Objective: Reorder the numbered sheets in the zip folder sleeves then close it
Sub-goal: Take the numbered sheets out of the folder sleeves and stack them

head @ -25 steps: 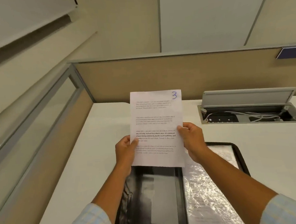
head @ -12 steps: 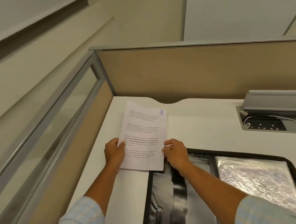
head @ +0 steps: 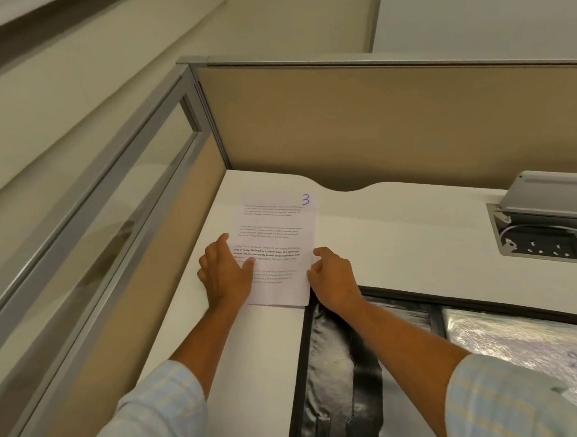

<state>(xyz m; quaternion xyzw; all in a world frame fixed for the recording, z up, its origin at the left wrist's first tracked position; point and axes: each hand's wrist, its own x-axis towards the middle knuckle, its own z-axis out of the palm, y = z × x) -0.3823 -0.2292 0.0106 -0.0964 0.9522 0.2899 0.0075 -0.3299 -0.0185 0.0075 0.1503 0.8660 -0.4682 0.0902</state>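
White paper w/ a blue 3 in its top R corner: sheet (head: pixel 277 249), flat on the white desk (head: pixel 400 245), near the far L corner by the tan wall (head: pixel 375 121). Bottom R corner just at the far L corner of the black zip folder (head: pixel 341 384). Folder open flat on the desk, black side on the L, shiny clear sleeve (head: pixel 525 349) on the R w/ a paper inside, number too blurry to read. L hand (head: pixel 224 273) flat on the sheet's L edge, fingers straight & close together, thumb on the print. R hand (head: pixel 333 279) at the sheet's R edge, fingers bent, tips touching the paper; pinching or not, can't tell. Grey plug box (head: pixel 548 233) w/ lid up, far R. Light blue check cuffs (head: pixel 157 412) on both arms.
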